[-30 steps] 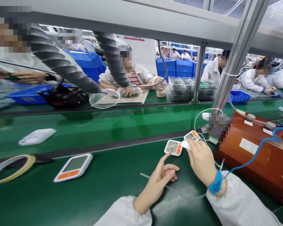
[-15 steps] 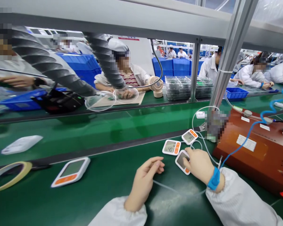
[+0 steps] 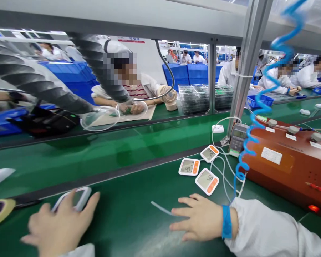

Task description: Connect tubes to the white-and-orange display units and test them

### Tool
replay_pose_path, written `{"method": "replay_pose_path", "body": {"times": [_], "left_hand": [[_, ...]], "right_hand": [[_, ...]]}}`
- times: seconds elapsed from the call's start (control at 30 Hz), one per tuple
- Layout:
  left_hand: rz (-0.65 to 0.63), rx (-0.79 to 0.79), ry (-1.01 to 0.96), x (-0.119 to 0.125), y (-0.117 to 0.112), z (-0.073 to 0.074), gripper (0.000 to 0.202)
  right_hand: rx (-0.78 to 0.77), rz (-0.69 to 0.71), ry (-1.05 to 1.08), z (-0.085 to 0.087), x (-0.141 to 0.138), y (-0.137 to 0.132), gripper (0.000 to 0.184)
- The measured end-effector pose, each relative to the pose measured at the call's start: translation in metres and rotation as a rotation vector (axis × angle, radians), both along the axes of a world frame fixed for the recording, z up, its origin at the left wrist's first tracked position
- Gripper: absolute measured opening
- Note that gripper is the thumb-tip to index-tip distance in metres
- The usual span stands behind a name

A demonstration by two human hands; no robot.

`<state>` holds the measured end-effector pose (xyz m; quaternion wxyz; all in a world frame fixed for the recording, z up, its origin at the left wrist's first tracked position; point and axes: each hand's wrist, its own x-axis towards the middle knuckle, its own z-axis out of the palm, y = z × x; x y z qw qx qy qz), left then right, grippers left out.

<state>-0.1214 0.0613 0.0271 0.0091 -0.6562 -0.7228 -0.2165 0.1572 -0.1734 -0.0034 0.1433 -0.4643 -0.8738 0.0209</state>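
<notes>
My left hand (image 3: 60,225) is spread over a white digital display unit (image 3: 84,198), which it partly hides; whether the fingers touch it I cannot tell. To the right, my right hand (image 3: 196,217), wearing a blue wrist strap (image 3: 227,221), has its fingers apart beside a thin clear tube (image 3: 160,207) on the green bench. Above it lie three white display units with orange buttons: one reading "SP" (image 3: 207,181), one reading 401 (image 3: 189,167) and one farther back (image 3: 209,153). Pale tubes (image 3: 224,167) run by them.
A brown box (image 3: 283,167) with knobs and a red light is at right, a grey meter (image 3: 238,139) beside it. A coiled blue cord (image 3: 264,96) hangs in front. A tape roll (image 3: 5,214) lies at far left. A person (image 3: 131,85) sits across the green belt (image 3: 139,139).
My left hand has moved left over the lone display unit. My right hand has let go of the nearest right-hand unit and come down toward me; that unit's screen now shows "SP".
</notes>
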Motion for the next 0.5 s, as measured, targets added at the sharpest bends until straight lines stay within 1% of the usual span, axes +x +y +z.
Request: {"method": "replay_pose_path", "body": {"times": [0.03, 0.07, 0.1, 0.17, 0.2, 0.23, 0.3, 0.33, 0.37, 0.4, 0.43, 0.5], "left_hand": [[0.032, -0.095, 0.029, -0.005, 0.005, 0.000, 0.065], [0.037, -0.158, 0.037, -0.009, 0.010, -0.001, 0.065], [0.028, -0.181, 0.026, -0.010, 0.013, -0.003, 0.062], [-0.018, -0.165, -0.032, -0.007, 0.017, -0.007, 0.053], [-0.055, -0.136, -0.076, -0.003, 0.017, -0.010, 0.051], [-0.103, -0.104, -0.131, 0.002, 0.015, -0.013, 0.050], [-0.220, -0.044, -0.293, 0.018, 0.005, -0.019, 0.057], [-0.273, -0.022, -0.407, 0.029, -0.003, -0.021, 0.062], [-0.314, -0.022, -0.554, 0.041, -0.014, -0.023, 0.068], [-0.364, -0.053, -0.744, 0.055, -0.027, -0.025, 0.073], [-0.439, -0.115, -0.923, 0.070, -0.042, -0.027, 0.075], [-0.551, -0.216, -1.209, 0.100, -0.077, -0.032, 0.068]], "right_hand": [[-0.004, 0.006, 0.005, -0.004, -0.002, 0.001, 0.038], [-0.009, 0.018, 0.014, -0.007, -0.003, 0.004, 0.033], [-0.015, 0.038, 0.024, -0.009, -0.003, 0.006, 0.027], [-0.026, 0.070, 0.040, -0.010, -0.002, 0.011, 0.016], [-0.030, 0.062, 0.053, -0.009, -0.002, 0.012, 0.014], [-0.031, 0.031, 0.076, -0.008, -0.002, 0.013, 0.013], [-0.021, -0.074, 0.159, -0.002, -0.002, 0.010, 0.009], [-0.010, -0.130, 0.216, 0.001, -0.001, 0.008, 0.013], [0.003, -0.171, 0.277, 0.005, -0.001, 0.006, 0.024], [0.019, -0.195, 0.339, 0.008, 0.000, 0.005, 0.036], [0.034, -0.207, 0.400, 0.011, 0.002, 0.003, 0.045], [0.065, -0.201, 0.520, 0.015, 0.007, 0.003, 0.058]]}}
